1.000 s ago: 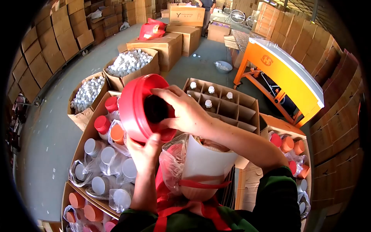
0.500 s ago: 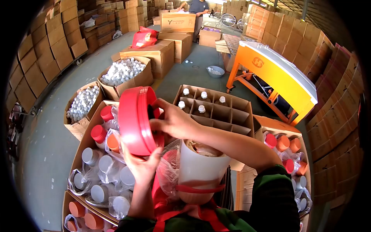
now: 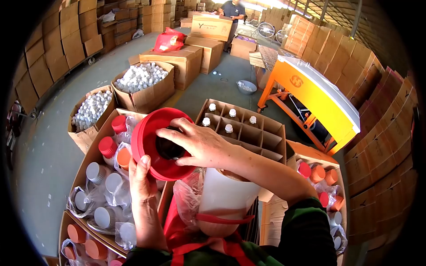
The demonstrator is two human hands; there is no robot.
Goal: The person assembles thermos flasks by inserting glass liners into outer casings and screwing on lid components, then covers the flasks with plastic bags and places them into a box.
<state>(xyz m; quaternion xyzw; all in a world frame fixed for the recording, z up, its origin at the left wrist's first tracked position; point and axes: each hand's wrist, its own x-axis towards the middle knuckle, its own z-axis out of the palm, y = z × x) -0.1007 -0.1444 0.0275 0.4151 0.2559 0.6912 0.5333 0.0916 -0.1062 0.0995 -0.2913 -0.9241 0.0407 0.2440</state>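
A large round red plastic tub (image 3: 138, 137) is tilted with its open mouth toward me, above the left box. My left hand (image 3: 144, 181) grips its lower left rim, thumb on the near side. Inside the mouth sits a dark round piece (image 3: 166, 148); whether it is a bottle or a fitting I cannot tell. My right hand (image 3: 195, 144) reaches in with curved fingers around this dark piece. Just below my right forearm stands a white cylinder (image 3: 226, 199) with a red band, and crumpled clear plastic (image 3: 186, 195) lies beside it.
A divided carton (image 3: 279, 150) with several white-capped bottles stands ahead. Bagged jars with grey, red and orange lids fill the left box (image 3: 80, 177) and a right-hand box (image 3: 290, 159). Farther off are cartons of white caps (image 3: 142, 77), an orange machine (image 3: 301, 88) and a person (image 3: 233, 11).
The red tub has turned so its mouth faces me more and sits slightly lower. My right hand has moved over its opening, and the left has shifted down its left side.
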